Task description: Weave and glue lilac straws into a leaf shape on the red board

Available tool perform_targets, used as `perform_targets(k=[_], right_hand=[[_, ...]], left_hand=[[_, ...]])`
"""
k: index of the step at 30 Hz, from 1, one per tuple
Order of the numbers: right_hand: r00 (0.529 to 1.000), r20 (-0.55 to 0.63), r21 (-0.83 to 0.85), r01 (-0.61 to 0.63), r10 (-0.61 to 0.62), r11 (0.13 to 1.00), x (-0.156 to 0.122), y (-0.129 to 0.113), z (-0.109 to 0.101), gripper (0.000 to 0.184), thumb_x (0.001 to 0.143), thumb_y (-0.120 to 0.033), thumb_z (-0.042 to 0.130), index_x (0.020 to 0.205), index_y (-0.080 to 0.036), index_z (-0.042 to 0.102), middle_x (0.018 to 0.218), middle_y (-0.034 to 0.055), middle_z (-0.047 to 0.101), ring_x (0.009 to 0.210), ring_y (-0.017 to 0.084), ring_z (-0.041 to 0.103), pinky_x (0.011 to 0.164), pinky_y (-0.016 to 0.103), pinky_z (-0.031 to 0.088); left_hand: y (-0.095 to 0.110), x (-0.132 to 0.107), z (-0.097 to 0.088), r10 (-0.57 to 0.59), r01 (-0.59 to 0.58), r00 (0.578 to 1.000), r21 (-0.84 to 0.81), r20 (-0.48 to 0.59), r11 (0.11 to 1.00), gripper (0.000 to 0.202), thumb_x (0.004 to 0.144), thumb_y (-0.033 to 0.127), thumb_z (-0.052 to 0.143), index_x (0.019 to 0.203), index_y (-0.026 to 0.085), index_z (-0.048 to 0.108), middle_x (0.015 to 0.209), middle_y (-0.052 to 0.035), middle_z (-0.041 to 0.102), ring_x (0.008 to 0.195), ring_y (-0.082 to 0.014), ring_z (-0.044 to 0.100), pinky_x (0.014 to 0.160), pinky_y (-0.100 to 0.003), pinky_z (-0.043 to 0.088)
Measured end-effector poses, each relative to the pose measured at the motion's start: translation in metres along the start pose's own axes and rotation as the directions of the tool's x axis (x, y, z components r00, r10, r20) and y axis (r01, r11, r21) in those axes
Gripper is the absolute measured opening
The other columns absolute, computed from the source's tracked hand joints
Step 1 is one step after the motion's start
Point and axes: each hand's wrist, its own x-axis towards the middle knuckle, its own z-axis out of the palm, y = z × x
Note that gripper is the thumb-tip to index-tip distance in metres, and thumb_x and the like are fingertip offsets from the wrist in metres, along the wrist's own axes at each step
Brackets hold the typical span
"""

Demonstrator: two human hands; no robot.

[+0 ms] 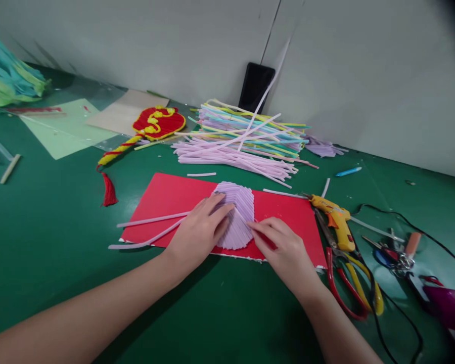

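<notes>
A lilac rounded panel of pipe cleaners laid side by side in slanting rows rests on a red board. My left hand lies over the panel's left side, fingers spread and pressing on it. Two loose lilac pipe cleaners stick out to the left from beneath that hand. At the panel's right edge, my right hand is closed in a pinch, thumb and forefinger on the lilac edge. Exactly which strand is between those fingertips is too small to tell.
Behind the board lie bundled coloured pipe cleaners, a phone against the wall and a red-yellow fan with tassel. To the right are a yellow glue gun, corded, red-and-yellow-handled pliers, keys and a blue pen.
</notes>
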Motion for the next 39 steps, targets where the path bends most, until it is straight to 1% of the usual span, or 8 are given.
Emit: perform_targets(k=[6,10,19,26,31,34,36,39], right_hand=[[1.0,0.014,-0.003,0.004,-0.004,1.0,0.001,-0.001,-0.001,0.023,0.091,-0.017,0.049,0.107,-0.019,0.065,0.089,0.0066,0.063,0.086,0.018,0.06,0.079,0.033,0.052],[1.0,-0.013,-0.009,0.022,-0.022,1.0,0.001,-0.002,-0.001,0.023,0.091,-0.017,0.048,0.106,-0.021,0.065,0.087,0.0062,0.064,0.085,0.018,0.061,0.078,0.033,0.053],[0.999,-0.023,0.014,0.029,-0.029,0.999,0.002,-0.004,0.001,0.021,0.09,-0.015,0.05,0.104,-0.019,0.065,0.086,0.0066,0.063,0.084,0.017,0.06,0.078,0.031,0.053],[1.0,-0.02,0.044,-0.005,0.006,0.999,0.001,-0.006,0.002,0.02,0.091,-0.021,0.049,0.103,-0.02,0.066,0.084,0.0066,0.062,0.084,0.019,0.06,0.076,0.033,0.052],[1.0,-0.005,0.023,0.003,-0.003,1.0,0.0,-0.006,0.003,0.02,0.091,-0.02,0.05,0.104,-0.019,0.065,0.086,0.0069,0.062,0.085,0.019,0.059,0.078,0.034,0.051],[1.0,-0.008,0.029,0.004,-0.004,1.0,0.001,-0.005,0.003,0.02,0.091,-0.019,0.05,0.103,-0.017,0.066,0.086,0.0071,0.062,0.084,0.018,0.058,0.078,0.032,0.051],[1.0,-0.015,0.037,0.008,-0.007,0.999,0.001,-0.005,0.003,0.019,0.091,-0.019,0.05,0.102,-0.017,0.066,0.085,0.0068,0.061,0.083,0.017,0.058,0.077,0.031,0.05],[1.0,-0.018,0.045,0.012,-0.011,0.999,0.001,-0.004,0.003,0.02,0.091,-0.019,0.051,0.103,-0.015,0.066,0.084,0.0066,0.061,0.082,0.017,0.057,0.077,0.03,0.05]], left_hand=[[0.0,0.0,-0.001,0.001,-0.001,1.0,0.009,0.003,1.0,0.031,0.095,0.022,0.04,0.121,0.018,0.056,0.132,-0.013,0.052,0.123,-0.0262,0.05,0.099,-0.046,0.047],[0.0,0.0,-0.001,-0.005,0.005,1.0,0.003,0.005,1.0,0.031,0.095,0.022,0.04,0.122,0.02,0.056,0.132,-0.0123,0.052,0.123,-0.0262,0.05,0.099,-0.047,0.047],[-0.001,0.0,0.001,0.012,-0.012,1.0,0.016,-0.001,1.0,0.03,0.095,0.021,0.04,0.121,0.019,0.056,0.132,-0.0123,0.052,0.122,-0.0256,0.05,0.1,-0.045,0.045],[0.001,0.0,0.0,-0.095,0.095,0.995,-0.019,-0.006,0.995,0.041,0.092,0.023,0.047,0.132,0.015,0.041,0.13,-0.013,0.054,0.12,-0.025,0.052,0.099,-0.042,0.046],[0.002,0.0,0.0,-0.036,0.037,0.999,0.055,-0.022,0.998,0.032,0.093,0.022,0.043,0.124,0.015,0.048,0.129,-0.0126,0.056,0.121,-0.0248,0.052,0.102,-0.044,0.043],[0.006,-0.003,-0.002,-0.012,0.011,1.0,0.126,0.003,0.992,0.036,0.095,0.026,0.041,0.126,0.011,0.048,0.133,-0.0145,0.054,0.124,-0.0256,0.05,0.105,-0.045,0.04],[0.01,-0.006,-0.004,-0.004,-0.004,0.999,0.169,0.049,0.986,0.042,0.095,0.03,0.04,0.131,0.009,0.045,0.138,-0.016,0.05,0.127,-0.0266,0.047,0.106,-0.045,0.039],[0.018,-0.012,-0.006,-0.01,-0.02,0.991,0.223,0.132,0.975,0.048,0.095,0.034,0.04,0.136,0.01,0.041,0.146,-0.0159,0.04,0.133,-0.0282,0.04,0.108,-0.045,0.035]])
